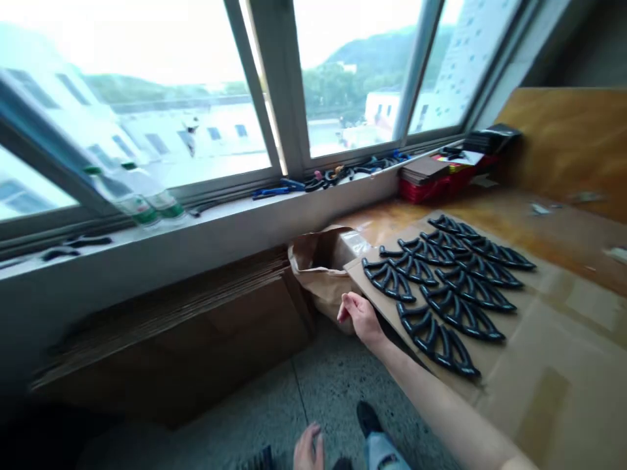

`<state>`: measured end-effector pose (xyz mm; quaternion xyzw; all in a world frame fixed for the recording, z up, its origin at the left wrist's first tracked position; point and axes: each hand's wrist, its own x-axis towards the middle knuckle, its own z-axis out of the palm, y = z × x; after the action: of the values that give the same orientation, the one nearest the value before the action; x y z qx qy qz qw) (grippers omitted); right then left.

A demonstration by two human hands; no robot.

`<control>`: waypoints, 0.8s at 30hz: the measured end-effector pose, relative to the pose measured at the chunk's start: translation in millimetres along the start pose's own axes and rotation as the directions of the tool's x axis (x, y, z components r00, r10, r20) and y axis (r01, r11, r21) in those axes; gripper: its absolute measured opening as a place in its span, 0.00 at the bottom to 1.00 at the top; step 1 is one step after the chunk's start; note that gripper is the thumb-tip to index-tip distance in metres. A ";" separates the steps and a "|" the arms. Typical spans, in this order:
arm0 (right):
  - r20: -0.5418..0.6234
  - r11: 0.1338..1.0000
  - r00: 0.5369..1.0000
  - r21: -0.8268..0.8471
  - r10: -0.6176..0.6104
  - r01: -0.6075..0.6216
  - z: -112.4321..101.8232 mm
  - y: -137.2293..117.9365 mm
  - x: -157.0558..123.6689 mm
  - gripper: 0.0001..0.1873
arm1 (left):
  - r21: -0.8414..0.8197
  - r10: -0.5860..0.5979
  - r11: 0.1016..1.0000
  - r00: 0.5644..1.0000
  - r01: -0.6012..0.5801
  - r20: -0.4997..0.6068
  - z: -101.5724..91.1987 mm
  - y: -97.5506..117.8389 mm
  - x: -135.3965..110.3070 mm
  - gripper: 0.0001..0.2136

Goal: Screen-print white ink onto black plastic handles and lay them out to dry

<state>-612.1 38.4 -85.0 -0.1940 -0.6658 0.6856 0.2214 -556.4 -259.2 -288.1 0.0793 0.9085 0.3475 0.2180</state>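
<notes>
My right hand [359,314] reaches out to the corner of a cardboard sheet [519,365] on the table, its fingers curled together beside an open brown paper bag [318,267]; whether they hold anything is hidden. On the cardboard lie several black fan-shaped parts [441,281] in rows. My left hand [308,449] hangs low at the bottom of the view, over the floor, fingers loosely bent with nothing seen in them.
Flat cardboard sheets [196,313] lean under the windowsill. Two plastic bottles [142,196] and several clamps [333,177] lie on the sill. A red box stack [431,183] stands at the table's far end. A plywood board [568,143] leans at right.
</notes>
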 end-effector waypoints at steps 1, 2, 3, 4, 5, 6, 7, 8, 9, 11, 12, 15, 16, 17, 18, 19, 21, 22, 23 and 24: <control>-0.029 1.000 1.000 -0.001 0.012 -0.012 -7.7 -7.9 -26.2 0.28 | -0.016 0.083 0.996 0.996 -0.082 0.042 1.4 2.7 5.2 0.12; -0.059 1.000 0.998 -0.011 0.026 -0.027 -16.0 -13.6 -53.7 0.28 | -0.038 0.166 0.986 0.982 -0.163 0.087 3.8 6.7 9.5 0.15; -0.095 0.999 0.995 -0.030 0.040 -0.043 -24.8 -17.4 -82.3 0.27 | -0.063 0.242 0.970 0.961 -0.236 0.135 7.3 12.4 12.5 0.18; -0.137 0.996 0.989 -0.061 0.055 -0.064 -34.2 -19.5 -112.1 0.25 | -0.088 0.308 0.951 0.932 -0.296 0.191 11.7 20.3 13.5 0.21; -0.186 0.991 0.980 -0.098 0.071 -0.090 -44.2 -20.5 -142.7 0.24 | -0.108 0.359 0.933 0.898 -0.342 0.254 17.0 30.4 12.2 0.22; -0.242 0.984 0.966 -0.133 0.087 -0.122 -54.6 -20.8 -174.1 0.22 | -0.121 0.395 0.919 0.859 -0.376 0.325 23.1 43.0 8.2 0.23; -0.303 0.976 0.947 -0.154 0.104 -0.156 -65.6 -20.6 -205.9 0.20 | -0.136 0.424 0.904 0.813 -0.405 0.399 29.8 57.8 1.0 0.23; -0.366 0.968 0.922 -0.159 0.124 -0.193 -77.1 -20.4 -238.1 0.18 | -0.153 0.448 0.890 0.760 -0.430 0.470 36.8 74.5 -9.4 0.23; -0.430 0.962 0.891 -0.146 0.149 -0.231 -89.0 -20.3 -270.3 0.16 | -0.172 0.468 0.875 0.703 -0.452 0.536 43.8 92.7 -23.2 0.23; -0.561 0.953 0.803 -0.079 0.201 -0.294 -113.9 -20.6 -333.8 0.11 | -0.213 0.500 0.844 0.581 -0.492 0.642 57.1 131.5 -59.7 0.23; -0.626 0.948 0.748 -0.042 0.220 -0.314 -126.7 -21.0 -364.5 0.10 | -0.238 0.516 0.827 0.520 -0.510 0.680 63.4 151.1 -81.6 0.22; -0.794 0.942 0.574 -0.006 0.200 -0.335 -165.7 -22.8 -450.6 0.09 | -0.331 0.566 0.775 0.357 -0.539 0.743 84.4 205.8 -155.5 0.21; -0.828 0.941 0.533 -0.015 0.177 -0.338 -178.8 -23.5 -477.2 0.10 | -0.365 0.578 0.760 0.303 -0.538 0.758 93.6 221.5 -181.4 0.21; -0.852 0.939 0.499 -0.027 0.157 -0.342 -192.1 -24.3 -502.9 0.11 | -0.398 0.587 0.748 0.250 -0.531 0.770 104.5 235.6 -207.4 0.20; -0.869 0.936 0.474 -0.036 0.143 -0.349 -205.3 -25.1 -527.8 0.12 | -0.428 0.594 0.736 0.198 -0.524 0.779 117.3 248.0 -233.3 0.19; -0.880 0.932 0.456 -0.043 0.135 -0.359 -218.4 -26.1 -552.2 0.12 | -0.454 0.599 0.725 0.150 -0.518 0.786 131.9 258.8 -258.9 0.19; -0.894 0.920 0.432 -0.062 0.121 -0.386 -244.0 -28.4 -600.1 0.12 | -0.490 0.605 0.703 0.072 -0.515 0.793 165.7 275.8 -308.7 0.20; -0.901 0.911 0.419 -0.079 0.108 -0.404 -256.3 -29.8 -623.7 0.12 | -0.501 0.609 0.693 0.048 -0.518 0.792 184.0 282.4 -332.3 0.21; -0.909 0.901 0.407 -0.096 0.094 -0.424 -268.3 -31.6 -647.0 0.12 | -0.506 0.611 0.687 0.038 -0.521 0.791 202.4 287.9 -354.5 0.23; -0.915 0.890 0.393 -0.108 0.084 -0.443 -280.0 -33.5 -670.0 0.12 | -0.501 0.608 0.689 0.041 -0.524 0.793 220.3 292.5 -374.9 0.25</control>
<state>100.4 -105.9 -81.5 -0.6646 -0.5129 0.3805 0.3880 -124.6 -20.3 -111.6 0.6040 0.4862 0.3244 0.5418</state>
